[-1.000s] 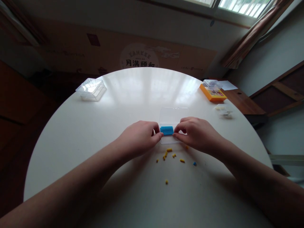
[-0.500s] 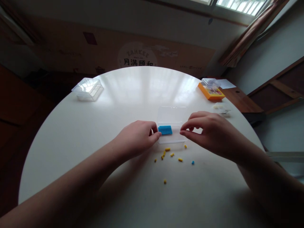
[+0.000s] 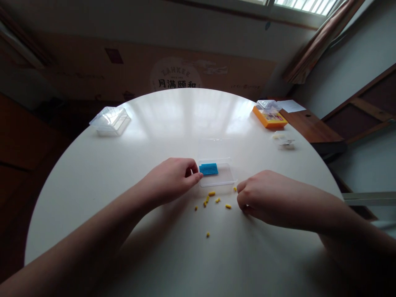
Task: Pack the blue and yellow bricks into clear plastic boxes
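My left hand (image 3: 177, 178) grips the left edge of an open clear plastic box (image 3: 225, 175), its thumb and fingers curled together there. Inside the box, against the left side, lies a studded blue block of small bricks (image 3: 208, 169), close by my left thumb tip. To the right, my right hand (image 3: 262, 200) is lowered to the table with its fingers closed together. Its fingertips are partly hidden, so anything between them does not show. Just left of it lie a small yellow piece (image 3: 234, 189) and a longer yellow piece (image 3: 228, 206).
Several more yellow pieces (image 3: 211, 193) are scattered in front of the box, one (image 3: 208, 234) nearer me. On the white round table (image 3: 148, 148) also stand a clear container (image 3: 111, 121) at far left, an orange box (image 3: 269, 117) and a small clear packet (image 3: 284, 140) at right.
My right hand has moved from beside the box down toward me, over where a small blue piece lay; that piece is now out of sight. My left hand stays at the box.
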Demonstrator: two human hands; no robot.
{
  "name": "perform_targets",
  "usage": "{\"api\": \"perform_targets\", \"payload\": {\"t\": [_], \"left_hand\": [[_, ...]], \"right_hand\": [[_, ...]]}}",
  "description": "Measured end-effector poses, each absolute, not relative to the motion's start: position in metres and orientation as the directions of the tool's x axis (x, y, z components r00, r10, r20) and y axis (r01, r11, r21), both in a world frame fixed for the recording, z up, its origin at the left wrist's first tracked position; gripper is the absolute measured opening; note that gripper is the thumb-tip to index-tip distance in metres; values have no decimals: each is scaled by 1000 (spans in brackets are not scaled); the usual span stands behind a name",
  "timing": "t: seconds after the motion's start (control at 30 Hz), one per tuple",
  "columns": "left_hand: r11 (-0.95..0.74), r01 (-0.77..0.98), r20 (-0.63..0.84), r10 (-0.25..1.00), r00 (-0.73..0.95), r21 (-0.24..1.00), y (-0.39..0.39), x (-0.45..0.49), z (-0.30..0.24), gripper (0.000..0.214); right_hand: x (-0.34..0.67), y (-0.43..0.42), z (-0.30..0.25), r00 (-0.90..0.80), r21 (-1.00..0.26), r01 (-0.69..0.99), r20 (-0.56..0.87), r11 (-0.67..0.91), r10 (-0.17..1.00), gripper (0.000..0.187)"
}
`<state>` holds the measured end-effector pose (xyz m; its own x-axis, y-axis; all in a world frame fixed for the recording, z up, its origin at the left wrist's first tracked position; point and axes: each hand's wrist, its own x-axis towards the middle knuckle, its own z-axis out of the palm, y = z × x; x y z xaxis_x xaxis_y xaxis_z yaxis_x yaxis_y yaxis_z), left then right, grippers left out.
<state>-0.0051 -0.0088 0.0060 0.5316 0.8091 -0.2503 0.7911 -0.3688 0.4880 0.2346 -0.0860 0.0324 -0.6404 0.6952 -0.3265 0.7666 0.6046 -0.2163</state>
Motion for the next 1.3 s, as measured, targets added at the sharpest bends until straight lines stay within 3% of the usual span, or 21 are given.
{"api": "perform_targets", "payload": {"t": [0.2, 0.3, 0.4, 0.67, 0.83, 1.3], "left_hand": [[-377, 777, -257, 794, 551, 504, -8, -7, 5, 38], [-380, 767, -261, 784, 564, 516, -8, -8, 5, 37], [-385, 765, -259, 781, 568, 517, -8, -8, 5, 35], [-369, 762, -265, 783, 563, 532, -7, -7, 3, 36], [-384, 757, -246, 784, 570, 529, -8, -9, 2, 35], [-378, 756, -245, 787, 567, 535, -9, -8, 4, 34]], "right_hand": [[231, -78, 38, -691, -333, 715, -199, 615, 695, 17], [227, -65, 36, -598, -391, 739, -3, 549, 802, 15], [225, -53, 31, -477, -346, 808, 92, 478, 874, 15], [220, -42, 21, -336, -160, 932, -51, 325, 940, 16], [218, -40, 15, -330, -142, 938, -106, 315, 938, 19], [218, -41, 9, -300, -137, 948, -83, 287, 950, 18]]}}
